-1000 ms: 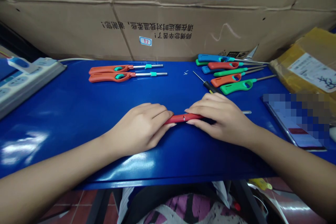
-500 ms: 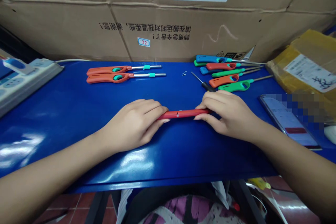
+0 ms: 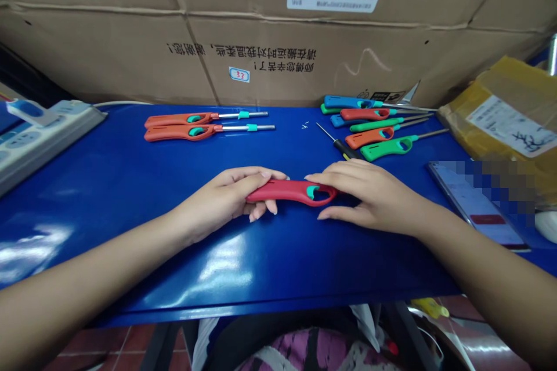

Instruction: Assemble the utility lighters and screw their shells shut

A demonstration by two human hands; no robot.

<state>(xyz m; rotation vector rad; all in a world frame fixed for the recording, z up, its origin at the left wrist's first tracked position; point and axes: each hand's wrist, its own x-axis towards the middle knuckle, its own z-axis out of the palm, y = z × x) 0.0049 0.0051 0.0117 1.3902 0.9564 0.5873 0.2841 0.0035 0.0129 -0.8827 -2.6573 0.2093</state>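
My left hand point(image 3: 224, 200) grips a red utility lighter point(image 3: 281, 190) by its handle end, thumb on top and fingertips showing beneath. The lighter lies broadside to me, its teal trigger point(image 3: 311, 191) and finger loop facing up toward the right. Around the loop end hovers my right hand point(image 3: 361, 191), thumb and fingers apart; whether it touches the loop I cannot tell. Any metal tube at that end is hidden by this hand. Just beyond the right fingers lies a screwdriver point(image 3: 343, 148) with a black handle.
Two orange utility lighters point(image 3: 178, 132) lie side by side at back left. Several colored lighters point(image 3: 385, 151) are piled at back right, near a yellow-taped parcel point(image 3: 500, 104). A phone point(image 3: 478, 208) lies right, a power strip point(image 3: 52, 127) left. A cardboard box point(image 3: 261, 40) stands behind the blue table point(image 3: 108, 208).
The red lighter has been turned from its narrow seam edge to its broad side. My left hand has rolled palm-up around it, and my right fingers have loosened from its end.
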